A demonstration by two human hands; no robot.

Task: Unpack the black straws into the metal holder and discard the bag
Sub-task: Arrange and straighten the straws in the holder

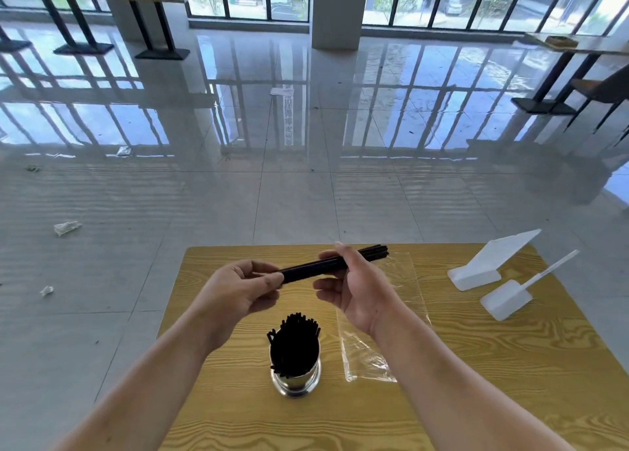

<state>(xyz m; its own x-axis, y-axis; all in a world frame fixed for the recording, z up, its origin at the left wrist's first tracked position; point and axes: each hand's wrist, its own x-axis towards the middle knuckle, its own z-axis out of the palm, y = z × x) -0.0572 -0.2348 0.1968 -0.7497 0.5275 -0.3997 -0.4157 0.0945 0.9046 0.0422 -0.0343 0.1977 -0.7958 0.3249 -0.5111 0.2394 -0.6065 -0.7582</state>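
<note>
A small bundle of black straws [316, 267] is held level above the table, between both hands. My left hand [238, 289] pinches its near-left end. My right hand [354, 283] grips it around the middle, and the far ends stick out past the fingers. Below the hands a shiny metal holder [295, 377] stands upright on the wooden table [238, 406], packed with many black straws [295, 343]. The clear plastic bag [377, 341] lies flat on the table to the right of the holder, partly under my right forearm.
Two white plastic sign stands [490, 263] [507, 299] sit at the table's far right. Scraps of clear plastic [66, 227] lie on the glossy tiled floor to the left. Black-legged tables and a chair [599, 89] stand far back by the windows.
</note>
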